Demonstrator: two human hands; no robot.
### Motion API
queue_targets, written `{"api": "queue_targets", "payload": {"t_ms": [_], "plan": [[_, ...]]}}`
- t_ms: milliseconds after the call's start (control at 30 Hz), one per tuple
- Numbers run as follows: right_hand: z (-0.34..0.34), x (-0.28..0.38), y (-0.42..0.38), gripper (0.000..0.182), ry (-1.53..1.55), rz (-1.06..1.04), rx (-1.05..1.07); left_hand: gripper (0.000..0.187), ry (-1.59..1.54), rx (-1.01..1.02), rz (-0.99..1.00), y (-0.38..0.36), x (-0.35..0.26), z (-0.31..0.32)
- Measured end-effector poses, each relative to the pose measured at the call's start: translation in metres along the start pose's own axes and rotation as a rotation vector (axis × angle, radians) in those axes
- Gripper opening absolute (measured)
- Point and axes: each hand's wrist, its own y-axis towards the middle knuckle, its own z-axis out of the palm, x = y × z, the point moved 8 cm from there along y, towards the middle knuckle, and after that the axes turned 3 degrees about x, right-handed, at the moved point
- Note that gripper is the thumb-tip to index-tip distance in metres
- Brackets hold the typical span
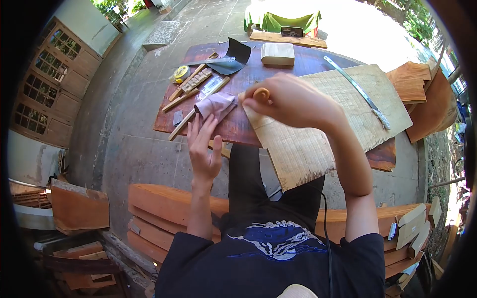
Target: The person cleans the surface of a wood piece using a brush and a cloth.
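My right hand (293,102) is closed above the near-left part of a pale rough-sawn board (318,144). A small rounded orange-brown piece (261,94) shows at its fingers, mostly hidden by the hand. My left hand (202,146) is at the table's near edge, its fingers stretched out and against a folded pinkish sheet (217,105), cloth or sandpaper. Beside that sheet lie a thin wooden strip (182,125) and a small grey block (178,117). A metal ruler (355,84) lies across the board.
On the dark wooden table (238,124) are a wood block (278,53), a yellow tape measure (180,74), dark sandpaper sheets (238,51) and several wooden strips. A phone (292,32) stands behind the table. The board overhangs the near edge, over my lap. A slatted bench (164,198) is under me.
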Motion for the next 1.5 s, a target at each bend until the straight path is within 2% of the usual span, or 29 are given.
{"api": "queue_targets", "payload": {"t_ms": [33, 133, 167, 267, 300, 400, 433, 533, 567, 667, 700, 800, 933, 967, 1067, 1100, 1200, 1233, 1333, 1433, 1467, 1500], "plan": [[-0.008, -0.003, 0.000, 0.028, -0.263, 0.078, -0.060, 0.049, -0.014, 0.004, -0.079, -0.002, 0.007, 0.004], [0.017, 0.033, -0.033, 0.026, 0.056, -0.139, 0.157, 0.049, 0.012, -0.038, -0.089, -0.001, 0.008, 0.003], [0.017, 0.038, -0.041, 0.025, 0.186, -0.070, 0.319, 0.047, -0.018, -0.094, -0.048, 0.000, 0.001, -0.003], [-0.007, 0.019, -0.048, 0.026, -0.175, 0.041, -0.016, 0.043, 0.005, -0.188, 0.004, -0.002, -0.014, -0.012], [0.002, 0.009, -0.050, 0.024, -0.317, 0.154, 0.059, 0.042, -0.011, -0.200, 0.005, -0.004, -0.016, -0.013], [0.018, 0.051, -0.074, 0.023, 0.171, -0.175, 0.318, 0.040, -0.057, -0.232, 0.030, -0.005, -0.020, -0.012], [0.005, 0.060, -0.079, 0.025, 0.281, -0.094, 0.366, 0.039, -0.069, -0.226, 0.045, -0.006, -0.020, -0.011], [-0.003, 0.033, -0.079, 0.026, 0.038, 0.045, 0.178, 0.039, -0.100, -0.219, 0.050, -0.009, -0.022, -0.008], [-0.002, 0.016, -0.076, 0.026, -0.190, 0.136, 0.131, 0.039, -0.110, -0.217, 0.049, -0.009, -0.024, -0.008], [0.017, 0.051, -0.093, 0.025, 0.151, -0.095, 0.426, 0.039, -0.152, -0.194, 0.049, -0.012, -0.024, -0.001], [0.013, 0.058, -0.101, 0.025, 0.260, -0.169, 0.384, 0.038, -0.154, -0.196, 0.055, -0.011, -0.026, 0.001], [-0.010, 0.022, -0.100, 0.024, -0.091, 0.124, 0.074, 0.039, -0.182, -0.192, 0.048, -0.009, -0.029, 0.002], [0.014, 0.060, -0.118, 0.024, 0.232, -0.171, 0.312, 0.038, -0.200, -0.183, 0.078, -0.006, -0.032, 0.005], [0.008, 0.057, -0.124, 0.025, 0.273, -0.182, 0.273, 0.038, -0.212, -0.177, 0.080, -0.004, -0.034, 0.006], [-0.019, 0.014, -0.122, 0.023, -0.114, 0.226, -0.017, 0.036, -0.240, -0.151, 0.090, -0.006, -0.039, 0.010], [-0.008, 0.009, -0.124, 0.022, -0.247, 0.237, 0.050, 0.035, -0.250, -0.143, 0.098, -0.006, -0.042, 0.013], [0.010, 0.052, -0.134, 0.021, 0.236, -0.143, 0.237, 0.036, -0.276, -0.065, 0.168, -0.008, -0.057, 0.026], [0.003, 0.048, -0.141, 0.023, 0.363, -0.139, 0.273, 0.040, -0.287, -0.033, 0.203, -0.011, -0.062, 0.032], [-0.025, -0.030, -0.152, 0.024, 0.207, 0.421, 0.043, 0.046, -0.363, 0.044, 0.272, -0.022, -0.091, 0.042], [-0.041, -0.043, -0.165, 0.024, -0.117, 0.609, -0.025, 0.054, -0.457, 0.084, 0.331, -0.036, -0.113, 0.051], [-0.031, -0.018, -0.162, 0.023, 0.054, 0.337, -0.075, 0.057, -0.453, 0.080, 0.339, -0.038, -0.119, 0.055], [-0.014, -0.003, -0.161, 0.020, 0.192, 0.151, 0.022, 0.059, -0.452, 0.085, 0.345, -0.042, -0.124, 0.058]]}}
